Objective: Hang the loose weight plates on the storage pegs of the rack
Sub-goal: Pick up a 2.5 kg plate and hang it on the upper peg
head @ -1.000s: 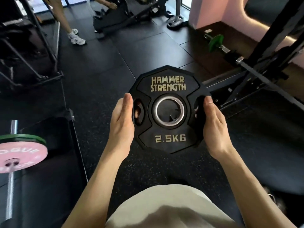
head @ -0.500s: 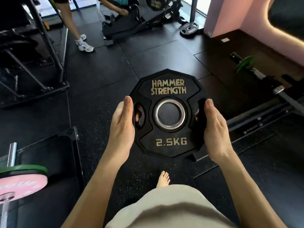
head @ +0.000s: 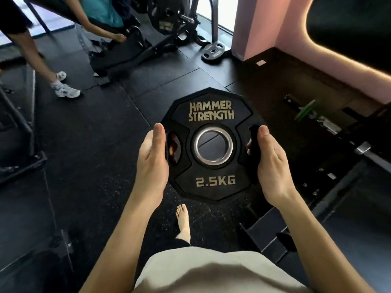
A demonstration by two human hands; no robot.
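We hold the plate flat by both grip slots, left hand and right hand curled around its edges, for balanced carrying.

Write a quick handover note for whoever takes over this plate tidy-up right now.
Left hand and right hand each grip a side slot of the 2.5 kg plate, held in the air above the floor.
Another plate lies on the floor by the pink wall.
Done: plate picked up.
Left: hang it on a peg, none clearly in view, then fetch the floor plate.
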